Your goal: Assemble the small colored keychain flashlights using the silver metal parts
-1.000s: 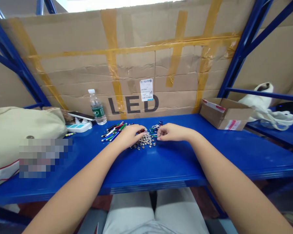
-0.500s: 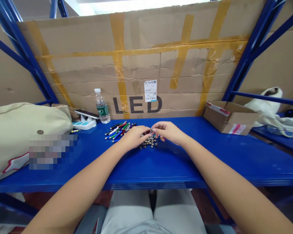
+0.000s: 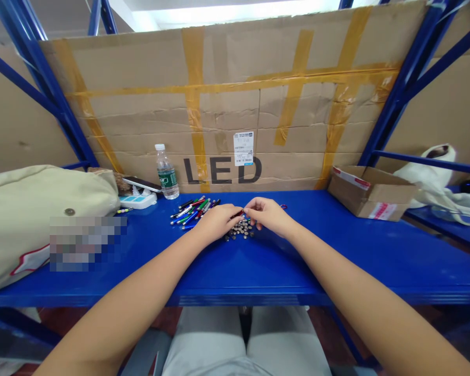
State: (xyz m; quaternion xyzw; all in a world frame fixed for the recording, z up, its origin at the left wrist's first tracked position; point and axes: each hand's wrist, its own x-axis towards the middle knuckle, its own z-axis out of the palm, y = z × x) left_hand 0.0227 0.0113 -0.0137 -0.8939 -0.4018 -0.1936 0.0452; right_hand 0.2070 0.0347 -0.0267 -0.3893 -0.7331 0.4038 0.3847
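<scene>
My left hand [image 3: 216, 221] and my right hand [image 3: 267, 213] meet fingertip to fingertip over a small heap of silver button cells [image 3: 241, 230] on the blue shelf [image 3: 258, 261]. Both hands are curled in a pinch. Between the fingertips is a small dark reddish piece [image 3: 239, 212], too small to name. Just left of my left hand lies a bunch of coloured pen-like sticks [image 3: 191, 208].
A water bottle [image 3: 167, 172], a phone [image 3: 141, 184] and a power strip [image 3: 138, 200] stand at the back left beside a beige bag [image 3: 31, 209]. An open cardboard box [image 3: 370, 192] sits at the right. A taped cardboard sheet [image 3: 235, 104] closes the back.
My right hand has moved left to meet my left hand over the heap. The camera has tilted slightly.
</scene>
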